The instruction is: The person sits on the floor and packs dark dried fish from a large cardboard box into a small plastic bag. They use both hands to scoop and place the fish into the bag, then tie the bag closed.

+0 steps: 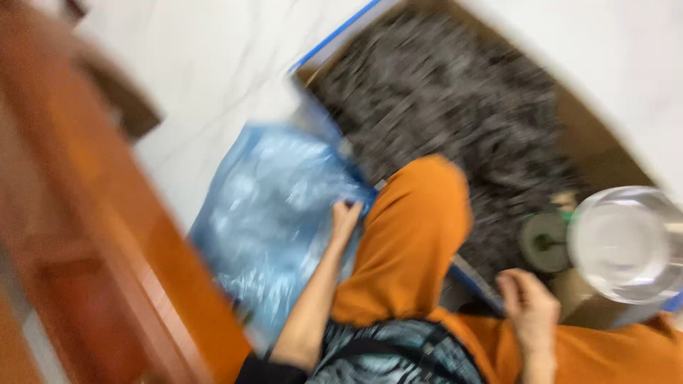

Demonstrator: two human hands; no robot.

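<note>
The view is blurred by motion. My left hand is closed on the edge of a large blue plastic bag that lies on the pale floor to my left. My right hand hovers with loosely curled fingers above my right thigh, holding nothing that I can see. It is near a clear round glass vessel and a dark green round object. My knee in orange trousers rises between the two hands.
A dark speckled rug spreads ahead of the knee, with a brown cardboard-like edge at its right. An orange-brown wooden piece of furniture fills the left side. White marbled floor lies beyond.
</note>
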